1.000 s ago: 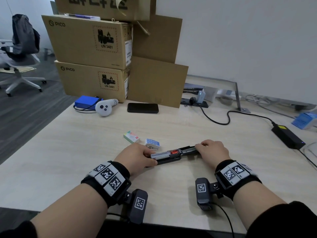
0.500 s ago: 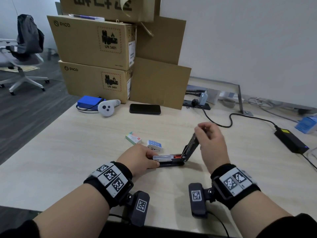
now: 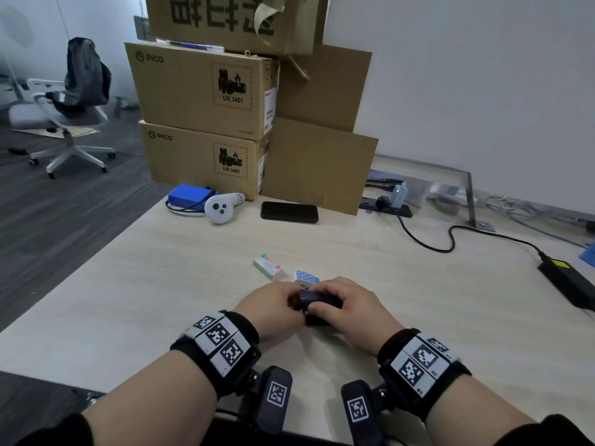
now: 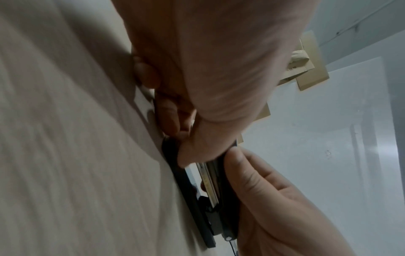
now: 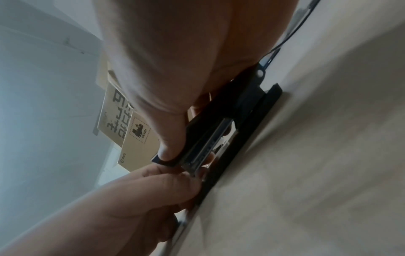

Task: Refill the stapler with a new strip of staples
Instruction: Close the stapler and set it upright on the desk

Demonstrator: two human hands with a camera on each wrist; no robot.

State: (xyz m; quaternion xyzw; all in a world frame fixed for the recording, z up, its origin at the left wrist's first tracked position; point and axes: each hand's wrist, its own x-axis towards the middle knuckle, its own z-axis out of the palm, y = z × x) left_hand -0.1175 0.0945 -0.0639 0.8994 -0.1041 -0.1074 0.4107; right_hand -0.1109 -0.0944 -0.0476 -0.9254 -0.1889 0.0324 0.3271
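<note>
On the light wood table [image 3: 418,317] lies the black stapler [image 3: 314,297], mostly covered by both hands. My left hand [image 3: 289,304] grips its front end, thumb against the side [image 4: 192,152]. My right hand [image 3: 322,305] is curled over the black top cover [image 5: 203,124], thumb pressing near its tip. The cover sits folded down over the metal magazine [image 5: 210,143], and the base [image 4: 188,187] lies flat on the table. Two small staple boxes lie just beyond the hands, one green and white [image 3: 269,267], one blue dotted [image 3: 306,277]. Any staples inside are hidden.
Stacked cardboard boxes [image 3: 206,123] stand at the back of the table. In front of them lie a black phone [image 3: 289,212], a white controller [image 3: 222,207] and a blue pack [image 3: 190,194]. A black power brick [image 3: 566,281] and cable lie at the right.
My right hand swung the top cover up from lying flat and over onto the magazine. Both hands now meet on the stapler; the left kept its grip.
</note>
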